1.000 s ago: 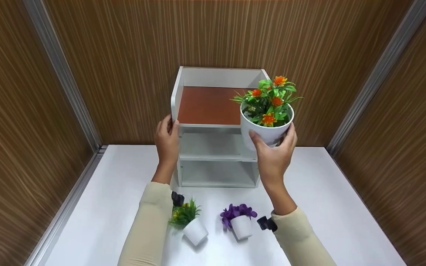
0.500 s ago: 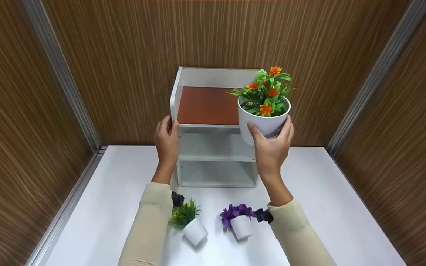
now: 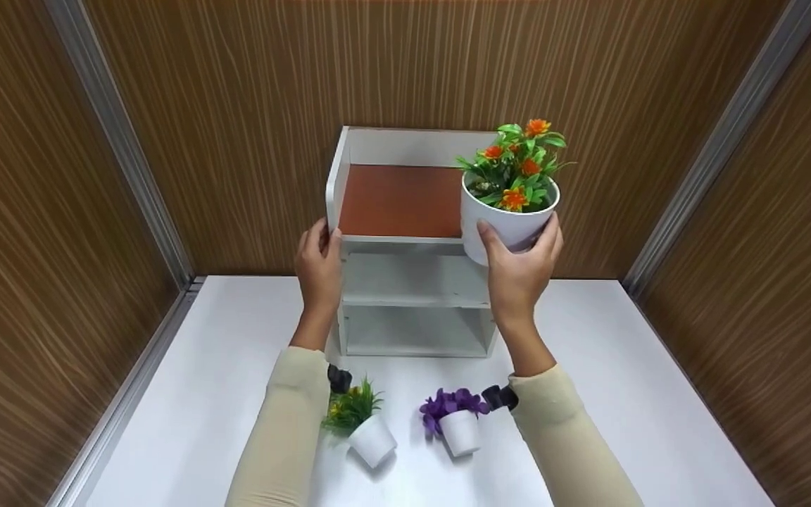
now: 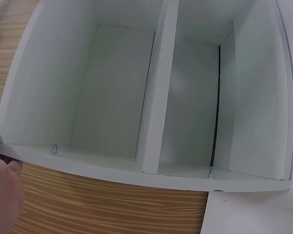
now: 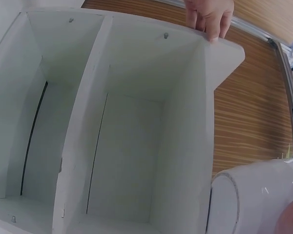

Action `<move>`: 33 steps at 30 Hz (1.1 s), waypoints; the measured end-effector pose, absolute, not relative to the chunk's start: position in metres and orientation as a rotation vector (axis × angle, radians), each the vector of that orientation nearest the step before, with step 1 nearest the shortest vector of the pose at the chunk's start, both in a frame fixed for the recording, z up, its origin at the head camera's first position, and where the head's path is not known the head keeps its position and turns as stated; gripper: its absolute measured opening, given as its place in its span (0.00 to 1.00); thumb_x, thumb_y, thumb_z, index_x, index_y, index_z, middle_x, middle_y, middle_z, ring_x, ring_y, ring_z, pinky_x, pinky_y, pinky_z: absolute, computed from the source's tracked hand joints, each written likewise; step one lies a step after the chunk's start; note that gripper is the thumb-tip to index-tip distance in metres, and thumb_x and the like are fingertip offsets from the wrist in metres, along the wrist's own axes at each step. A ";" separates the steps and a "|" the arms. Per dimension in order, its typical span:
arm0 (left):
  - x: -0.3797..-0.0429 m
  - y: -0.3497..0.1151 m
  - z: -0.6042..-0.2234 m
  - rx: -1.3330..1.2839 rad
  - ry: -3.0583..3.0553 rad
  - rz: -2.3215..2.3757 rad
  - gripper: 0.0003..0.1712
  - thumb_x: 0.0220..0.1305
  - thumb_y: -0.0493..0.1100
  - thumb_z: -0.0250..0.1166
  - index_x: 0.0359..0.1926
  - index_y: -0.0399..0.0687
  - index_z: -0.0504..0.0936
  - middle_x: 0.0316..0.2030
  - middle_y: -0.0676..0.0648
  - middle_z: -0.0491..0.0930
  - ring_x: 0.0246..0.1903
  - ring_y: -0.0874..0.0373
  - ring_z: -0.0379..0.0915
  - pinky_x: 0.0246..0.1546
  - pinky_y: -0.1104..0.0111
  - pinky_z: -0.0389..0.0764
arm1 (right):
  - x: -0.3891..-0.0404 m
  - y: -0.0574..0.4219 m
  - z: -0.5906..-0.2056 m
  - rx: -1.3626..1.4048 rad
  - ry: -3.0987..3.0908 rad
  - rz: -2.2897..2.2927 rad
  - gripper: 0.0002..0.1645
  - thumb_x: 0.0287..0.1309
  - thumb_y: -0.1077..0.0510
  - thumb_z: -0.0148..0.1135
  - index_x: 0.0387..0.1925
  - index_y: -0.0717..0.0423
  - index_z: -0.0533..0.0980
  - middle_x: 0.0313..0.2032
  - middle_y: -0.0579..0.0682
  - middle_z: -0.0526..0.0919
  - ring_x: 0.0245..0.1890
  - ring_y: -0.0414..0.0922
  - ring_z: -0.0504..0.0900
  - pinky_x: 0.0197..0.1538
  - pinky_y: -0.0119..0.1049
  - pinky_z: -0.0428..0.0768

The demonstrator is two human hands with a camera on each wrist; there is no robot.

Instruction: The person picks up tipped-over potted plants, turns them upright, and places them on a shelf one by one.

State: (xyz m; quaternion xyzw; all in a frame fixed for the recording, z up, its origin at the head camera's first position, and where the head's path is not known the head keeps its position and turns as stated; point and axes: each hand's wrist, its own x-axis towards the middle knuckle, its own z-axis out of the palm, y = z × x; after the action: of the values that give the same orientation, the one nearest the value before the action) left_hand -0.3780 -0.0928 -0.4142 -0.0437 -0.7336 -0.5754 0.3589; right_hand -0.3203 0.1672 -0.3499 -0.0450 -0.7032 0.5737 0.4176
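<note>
My right hand grips a white flower pot from the near side, thumb on its front and fingers round its right. Orange flowers and green leaves fill the upright pot. It is held at the front right of the white shelf unit, hiding its right side panel. In the right wrist view the pot's base is close by the edge of the unit's top board; whether they touch I cannot tell. My left hand holds the front edge of the unit's left side panel, thumb inward.
Two smaller white pots lie tipped over on the white table: one with green grass and yellow flowers, one with purple flowers. The unit has a reddish-brown top board and two compartments below. Wood-grain walls enclose the table.
The right hand has raised the flower pot, which first drifted slightly left and then back right. The left hand has stayed on the shelf unit, and the two tipped pots have not moved.
</note>
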 end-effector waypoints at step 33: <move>-0.378 -0.092 -0.416 -0.104 -1.900 -1.456 0.24 0.76 0.49 0.57 0.67 0.44 0.73 0.57 0.45 0.77 0.60 0.56 0.75 0.61 0.66 0.79 | -0.354 0.160 -0.340 -0.214 -1.843 1.370 0.68 0.45 0.32 0.77 0.77 0.58 0.54 0.73 0.54 0.57 0.72 0.48 0.59 0.75 0.44 0.62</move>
State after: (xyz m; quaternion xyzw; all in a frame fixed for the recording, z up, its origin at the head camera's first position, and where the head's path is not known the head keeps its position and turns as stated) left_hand -0.3777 -0.0921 -0.4160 -0.0404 -0.7384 -0.5661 0.3642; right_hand -0.3544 0.1604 -0.3398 -0.0847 -0.7303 0.5431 0.4057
